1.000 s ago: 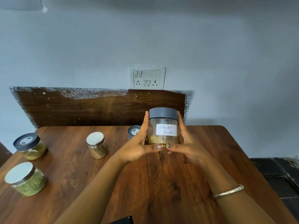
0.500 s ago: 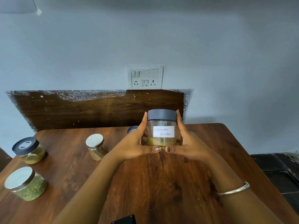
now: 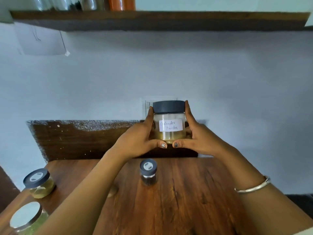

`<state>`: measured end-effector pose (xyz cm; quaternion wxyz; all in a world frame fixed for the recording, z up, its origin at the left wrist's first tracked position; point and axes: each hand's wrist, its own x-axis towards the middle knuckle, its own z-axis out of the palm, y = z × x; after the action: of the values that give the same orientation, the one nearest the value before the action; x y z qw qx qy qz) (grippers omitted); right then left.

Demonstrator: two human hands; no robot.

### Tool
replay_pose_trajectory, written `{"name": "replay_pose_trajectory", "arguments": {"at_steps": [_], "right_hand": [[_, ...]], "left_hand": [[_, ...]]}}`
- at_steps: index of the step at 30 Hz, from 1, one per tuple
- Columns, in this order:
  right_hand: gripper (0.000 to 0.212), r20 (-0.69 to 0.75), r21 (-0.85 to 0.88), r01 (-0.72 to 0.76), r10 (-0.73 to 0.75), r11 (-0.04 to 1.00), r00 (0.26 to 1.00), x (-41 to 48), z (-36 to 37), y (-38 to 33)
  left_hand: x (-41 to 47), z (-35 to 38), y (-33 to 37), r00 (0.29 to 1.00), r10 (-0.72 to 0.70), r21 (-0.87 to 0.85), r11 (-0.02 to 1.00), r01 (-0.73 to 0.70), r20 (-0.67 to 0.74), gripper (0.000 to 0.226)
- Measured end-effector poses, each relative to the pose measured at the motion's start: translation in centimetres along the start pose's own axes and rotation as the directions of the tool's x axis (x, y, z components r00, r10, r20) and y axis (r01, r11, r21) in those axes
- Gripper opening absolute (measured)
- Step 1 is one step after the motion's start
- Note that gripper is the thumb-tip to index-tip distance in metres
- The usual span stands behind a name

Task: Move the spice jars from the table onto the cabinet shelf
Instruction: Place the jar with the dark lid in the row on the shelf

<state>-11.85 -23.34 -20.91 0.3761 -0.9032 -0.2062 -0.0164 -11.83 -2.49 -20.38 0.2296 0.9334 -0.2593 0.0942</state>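
Head view, from the left: a steel-lidded jar (image 3: 25,216) sits at the counter's (image 3: 194,209) near-left edge, with a grey-lidded jar (image 3: 38,183) just behind it. The left hand (image 3: 137,141) and right hand (image 3: 199,139) clasp the coriander jar (image 3: 169,122) between them, thumbs under its base, in the air above a small dark jar (image 3: 148,172). Bare wall separates it from the shelf (image 3: 186,17) edge overhead. Its white label reads "Coriander Powder".

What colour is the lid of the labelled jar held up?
Dark grey: the round lid of the clear labelled jar shows best in the head view.
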Motion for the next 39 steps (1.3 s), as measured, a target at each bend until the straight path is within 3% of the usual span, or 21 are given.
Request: {"name": "replay_pose_trajectory", "arguments": {"at_steps": [10,18,24,29,34,39], "right_hand": [[0.117,-0.170,-0.191,0.204,-0.237,0.960,0.956,7.0,-6.7,-7.9],[0.119,-0.309,-0.323,0.292,-0.392,0.900,0.866,12.0,-12.1,-13.4],[0.113,-0.356,-0.424,0.258,-0.422,0.868,0.834,15.5,-15.0,-15.4],[0.097,-0.365,-0.546,0.185,-0.431,0.817,0.825,18.0,-16.1,-15.5],[0.087,-0.405,-0.615,0.072,-0.393,0.785,0.826,20.1,-16.6,-15.0],[0.072,-0.470,-0.629,-0.004,-0.376,0.777,0.798,21.9,-16.6,-14.2]], "left_hand": [[5.5,-10.1,1.8,0.969,0.008,0.223,0.974,0.049,-0.248,0.107],[10.9,-17.6,2.6,0.874,0.116,0.229,0.973,-0.005,-0.472,0.113],[15.3,-21.3,2.9,0.865,0.085,0.248,0.968,0.046,-0.495,0.107],[18.1,-21.8,2.1,0.835,0.061,0.269,0.957,0.106,-0.547,0.083],[20.0,-21.5,1.3,0.816,0.067,0.295,0.947,0.130,-0.574,0.077],[21.0,-19.9,-0.2,0.736,0.096,0.280,0.951,0.132,-0.670,0.058]]}}
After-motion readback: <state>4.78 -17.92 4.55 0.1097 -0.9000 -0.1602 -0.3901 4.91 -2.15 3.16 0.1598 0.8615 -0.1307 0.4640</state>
